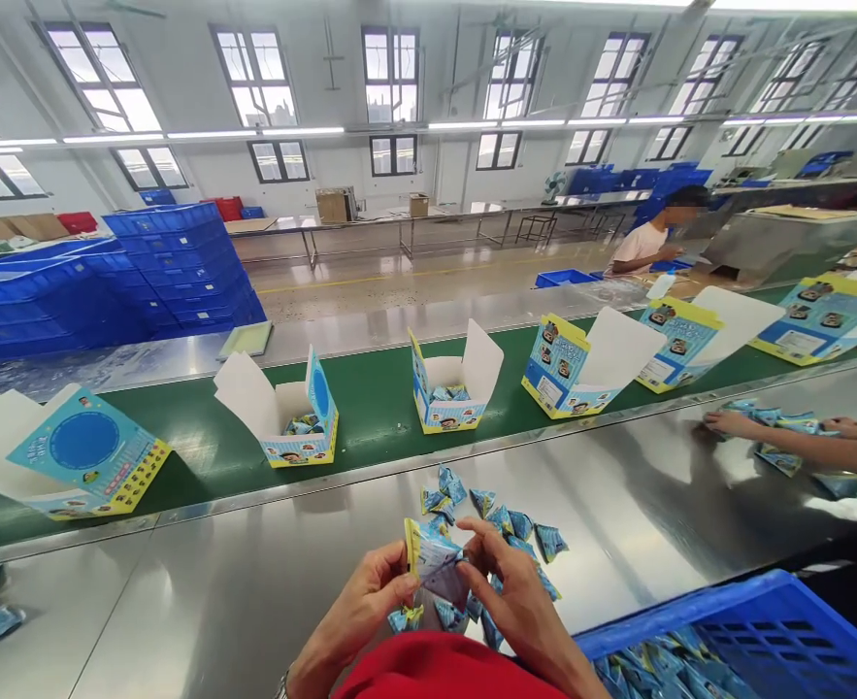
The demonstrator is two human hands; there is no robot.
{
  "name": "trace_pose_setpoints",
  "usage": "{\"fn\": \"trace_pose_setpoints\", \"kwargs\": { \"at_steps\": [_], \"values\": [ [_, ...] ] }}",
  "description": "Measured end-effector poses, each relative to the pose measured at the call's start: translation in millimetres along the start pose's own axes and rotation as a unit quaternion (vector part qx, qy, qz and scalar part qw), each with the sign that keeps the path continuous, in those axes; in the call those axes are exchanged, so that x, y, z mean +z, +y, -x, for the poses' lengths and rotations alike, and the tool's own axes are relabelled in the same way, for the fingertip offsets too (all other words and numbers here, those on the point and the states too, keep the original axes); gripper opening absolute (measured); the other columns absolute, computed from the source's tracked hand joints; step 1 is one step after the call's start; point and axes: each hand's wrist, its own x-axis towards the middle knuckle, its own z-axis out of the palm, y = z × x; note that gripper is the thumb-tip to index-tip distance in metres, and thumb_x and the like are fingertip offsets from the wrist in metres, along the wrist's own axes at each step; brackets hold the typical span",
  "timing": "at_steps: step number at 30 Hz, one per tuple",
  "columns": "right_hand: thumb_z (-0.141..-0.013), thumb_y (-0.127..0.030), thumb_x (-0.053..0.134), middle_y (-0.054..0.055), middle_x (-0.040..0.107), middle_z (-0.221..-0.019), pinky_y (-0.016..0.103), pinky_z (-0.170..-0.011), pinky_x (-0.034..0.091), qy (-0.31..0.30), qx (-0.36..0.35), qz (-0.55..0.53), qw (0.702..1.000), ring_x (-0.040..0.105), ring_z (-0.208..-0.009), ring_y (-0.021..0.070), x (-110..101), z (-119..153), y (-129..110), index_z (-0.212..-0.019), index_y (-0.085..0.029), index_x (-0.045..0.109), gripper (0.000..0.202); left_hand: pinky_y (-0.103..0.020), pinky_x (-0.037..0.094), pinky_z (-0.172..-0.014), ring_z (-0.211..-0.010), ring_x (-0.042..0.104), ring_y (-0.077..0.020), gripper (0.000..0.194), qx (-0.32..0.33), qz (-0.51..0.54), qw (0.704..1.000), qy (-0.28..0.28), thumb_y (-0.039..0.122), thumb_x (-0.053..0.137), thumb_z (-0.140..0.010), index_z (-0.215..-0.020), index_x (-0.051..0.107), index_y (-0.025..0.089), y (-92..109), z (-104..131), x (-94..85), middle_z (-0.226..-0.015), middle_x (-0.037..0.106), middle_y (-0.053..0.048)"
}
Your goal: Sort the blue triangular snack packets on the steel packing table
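Between my hands is a small blue and yellow foil packet (434, 561), shaped like a pyramid. My left hand (374, 592) pinches its yellow left edge between thumb and fingers. On its right side, my right hand (510, 587) grips the opposite corner. Several more blue packets (519, 525) lie loose on the steel table (253, 573) under and beyond my hands; some are partly hidden by them. Printed open cartons stand on the green belt ahead; the carton (448, 419) straight in front and the carton (303, 449) left of it hold packets.
A blue crate (719, 607) full of packets stands at my lower right. The green conveyor belt (377, 408) crosses ahead with more cartons (555, 364). A co-worker's hands (734, 425) handle packets at right. Another person (646, 243) sits beyond the belt. Stacked blue crates (181, 262) stand left.
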Motion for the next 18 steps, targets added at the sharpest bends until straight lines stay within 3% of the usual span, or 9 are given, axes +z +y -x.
{"fn": "trace_pose_setpoints", "kwargs": {
  "at_steps": [5,11,15,18],
  "values": [
    [-0.1,-0.032,0.058,0.003,0.076,-0.084,0.032,-0.071,0.051,-0.016,0.009,0.05,0.999,0.069,-0.074,0.0202,-8.5,6.1,12.3,-0.102,-0.024,0.077,0.02,-0.03,0.043,-0.075,-0.081,0.05,-0.0172,0.05,-0.022,-0.012,0.998,-0.052,0.064,0.08,-0.087,-0.103,0.081,0.016,-5.5,-9.1,-2.0,-0.09,0.065,-0.003],
    [-0.098,-0.032,0.061,0.003,0.079,-0.088,0.032,-0.072,0.051,-0.012,0.016,0.054,0.998,0.068,-0.074,0.0204,-14.6,11.8,23.1,-0.111,-0.026,0.079,0.023,-0.03,0.041,-0.074,-0.081,0.048,-0.0169,0.05,-0.039,-0.017,0.996,-0.08,0.063,0.079,-0.088,-0.106,0.082,0.017,-4.0,-23.4,11.3,-0.091,0.066,-0.003],
    [-0.104,-0.048,0.061,0.003,0.073,-0.078,0.032,-0.071,0.049,-0.008,0.018,0.038,0.999,0.065,-0.073,0.0202,-33.0,10.7,25.5,-0.088,-0.024,0.078,0.033,-0.03,0.04,-0.072,-0.076,0.049,-0.0157,0.052,-0.036,-0.014,0.996,-0.079,0.069,0.08,-0.086,-0.091,0.073,0.018,-13.2,-29.6,22.2,-0.083,0.06,-0.001],
    [-0.096,-0.068,0.07,0.0,0.064,-0.067,0.03,-0.06,0.045,0.008,0.11,-0.088,0.99,0.056,-0.061,0.0166,-63.0,9.3,34.2,-0.083,-0.022,0.076,0.048,-0.031,0.043,-0.073,-0.073,0.053,-0.0154,0.055,-0.019,0.014,0.998,-0.065,0.073,0.08,-0.085,-0.086,0.063,0.02,-24.9,-35.7,28.2,-0.078,0.059,0.001]
  ]
}}
